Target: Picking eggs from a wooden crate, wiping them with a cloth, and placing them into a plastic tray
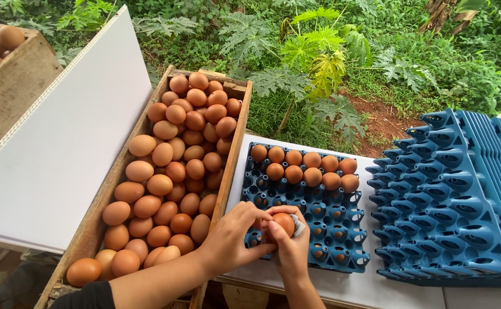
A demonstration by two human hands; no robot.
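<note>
My right hand [292, 247] holds a brown egg [285, 222] together with a small pale cloth, above the near left part of a blue plastic egg tray [342, 229]. My left hand [236, 236] comes in from the left and its fingers touch the same egg. The tray's two far rows hold several brown eggs [303, 167]; its other cups are bare. A long wooden crate [234, 150] heaped with brown eggs [170, 183] lies just left of the tray.
A tilted stack of blue egg trays [456, 194] fills the right of the white table [370, 289]. A white board [62, 149] leans at the left, with another wooden crate of eggs [2, 68] behind it. Green plants grow beyond the table.
</note>
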